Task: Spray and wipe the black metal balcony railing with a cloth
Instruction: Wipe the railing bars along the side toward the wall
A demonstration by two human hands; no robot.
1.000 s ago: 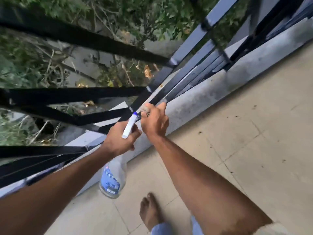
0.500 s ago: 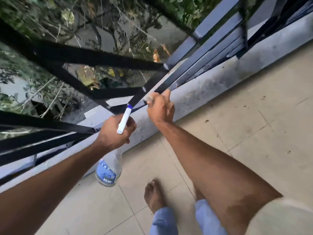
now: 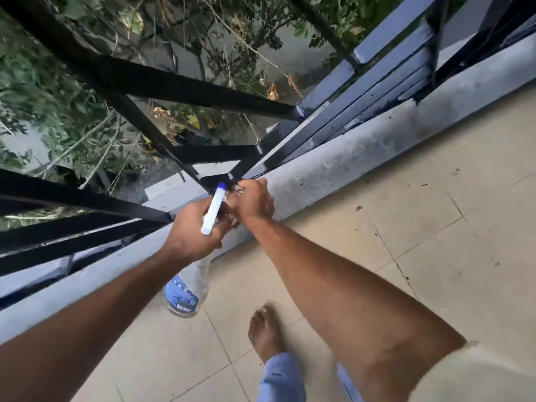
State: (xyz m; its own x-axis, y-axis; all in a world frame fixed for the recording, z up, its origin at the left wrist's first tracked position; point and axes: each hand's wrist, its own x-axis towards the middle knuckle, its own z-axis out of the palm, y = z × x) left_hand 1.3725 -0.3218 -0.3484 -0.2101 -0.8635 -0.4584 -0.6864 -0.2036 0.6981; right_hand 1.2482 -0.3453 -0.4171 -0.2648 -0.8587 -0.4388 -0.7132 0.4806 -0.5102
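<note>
Tiled floor (image 3: 420, 242) — bottle (image 3: 188, 287) crowds right hand (image 3: 255, 198) at railing (image 3: 179, 91).

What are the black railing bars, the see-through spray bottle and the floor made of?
Black railing bars: probably painted metal, glossy, with welded-looking joints. See-through spray bottle: likely clear plastic; the floor shows through. Beige floor: seemingly matt tiles, perhaps ceramic, given grout lines.
</note>
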